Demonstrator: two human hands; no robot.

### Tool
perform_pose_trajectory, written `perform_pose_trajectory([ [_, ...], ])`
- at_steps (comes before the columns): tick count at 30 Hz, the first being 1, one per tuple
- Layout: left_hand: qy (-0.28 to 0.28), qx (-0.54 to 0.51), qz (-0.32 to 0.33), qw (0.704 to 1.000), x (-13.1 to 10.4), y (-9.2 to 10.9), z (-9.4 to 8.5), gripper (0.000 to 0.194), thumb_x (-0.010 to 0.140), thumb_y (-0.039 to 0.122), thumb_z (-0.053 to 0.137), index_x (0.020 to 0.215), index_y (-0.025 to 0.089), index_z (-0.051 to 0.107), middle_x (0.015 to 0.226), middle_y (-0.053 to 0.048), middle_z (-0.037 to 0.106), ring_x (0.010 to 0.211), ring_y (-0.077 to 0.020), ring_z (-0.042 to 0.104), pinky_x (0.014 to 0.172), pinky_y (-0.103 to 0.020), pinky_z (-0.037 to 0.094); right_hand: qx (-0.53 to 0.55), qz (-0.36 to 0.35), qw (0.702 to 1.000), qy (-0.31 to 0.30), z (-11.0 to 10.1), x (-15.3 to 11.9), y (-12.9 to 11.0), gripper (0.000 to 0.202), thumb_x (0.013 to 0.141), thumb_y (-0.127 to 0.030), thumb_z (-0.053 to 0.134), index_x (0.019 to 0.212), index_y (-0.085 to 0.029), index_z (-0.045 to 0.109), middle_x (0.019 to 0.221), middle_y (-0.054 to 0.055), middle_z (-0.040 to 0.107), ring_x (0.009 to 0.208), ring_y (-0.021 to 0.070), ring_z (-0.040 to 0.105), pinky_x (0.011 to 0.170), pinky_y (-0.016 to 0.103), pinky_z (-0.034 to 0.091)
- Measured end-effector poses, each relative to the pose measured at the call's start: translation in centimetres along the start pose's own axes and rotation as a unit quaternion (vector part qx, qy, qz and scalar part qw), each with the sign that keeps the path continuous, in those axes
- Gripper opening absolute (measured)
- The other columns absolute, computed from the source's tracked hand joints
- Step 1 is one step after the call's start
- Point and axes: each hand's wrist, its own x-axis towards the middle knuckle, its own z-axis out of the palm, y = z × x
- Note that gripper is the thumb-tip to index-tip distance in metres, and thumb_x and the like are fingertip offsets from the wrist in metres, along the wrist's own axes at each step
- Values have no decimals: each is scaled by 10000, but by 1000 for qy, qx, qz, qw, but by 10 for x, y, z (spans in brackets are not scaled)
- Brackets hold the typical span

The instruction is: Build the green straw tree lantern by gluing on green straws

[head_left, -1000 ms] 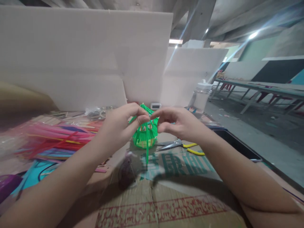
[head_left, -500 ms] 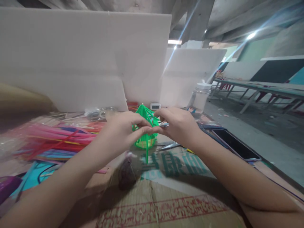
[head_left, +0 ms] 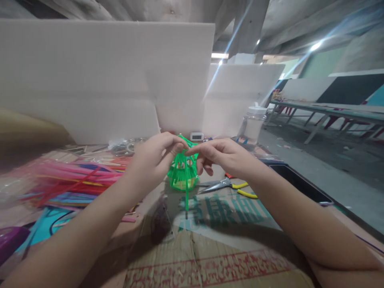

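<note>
A green cage-like frame of fuzzy pipe cleaners (head_left: 177,174), gathered to a peak and set on a round base, stands on the cardboard. My left hand (head_left: 156,156) is closed at its top, thumb and index finger pinching a green pipe cleaner (head_left: 187,188) whose free end hangs down in front. From the other side my right hand (head_left: 219,157) reaches in, index finger stretched to the same spot and touching it, the other fingers loosely bent and apart. Just right of the frame lie scissors (head_left: 220,184) with yellow handle loops.
Bundles of coloured pipe cleaners (head_left: 75,180) lie at left, beside a purple tool (head_left: 13,240). A small digital timer (head_left: 197,136) and a clear bottle (head_left: 252,126) stand behind. A phone (head_left: 297,184) rests at right. White boards (head_left: 105,80) close off the back.
My right index finger has straightened toward the pinched spot, and its other fingers have dropped. My left hand has risen slightly to the frame's top. More of the frame and scissors shows.
</note>
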Motion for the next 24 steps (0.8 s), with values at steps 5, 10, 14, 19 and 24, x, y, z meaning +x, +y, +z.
perform_pose_trajectory([
  [5,34,39,74,996,-2,2,2,157,947,296,562,964,213,695,894,-32,714,834,-173,639,743,-307,479,45,-4,999,-15,-2,0,3,522,924,-585,502,1046,-116,696,734,39,673,572,92,554,553,231,461],
  [10,103,209,123,965,-7,-2,4,138,937,294,576,984,238,694,903,-53,737,857,-231,644,784,-394,472,136,-2,989,-52,4,-2,4,601,910,-622,493,1234,-134,627,745,40,686,566,96,554,548,233,464],
  [14,97,251,131,954,-8,-4,4,168,950,265,545,1056,242,674,954,-64,726,920,-252,637,821,-413,464,173,2,982,-70,7,-3,1,657,885,-635,525,1308,-136,583,738,39,700,549,93,556,525,218,463],
  [19,93,237,137,957,-4,-5,5,133,960,245,516,1016,210,631,907,-69,689,877,-242,609,801,-388,454,194,0,978,-75,4,-4,0,699,864,-647,548,1320,-117,578,731,41,697,550,98,563,507,215,464],
  [24,69,250,124,958,-2,-10,10,136,959,223,459,892,232,576,813,-62,608,805,-247,552,759,-391,421,159,14,984,-82,2,-4,1,650,889,-628,529,1298,-126,586,742,46,702,550,100,558,512,225,452],
])
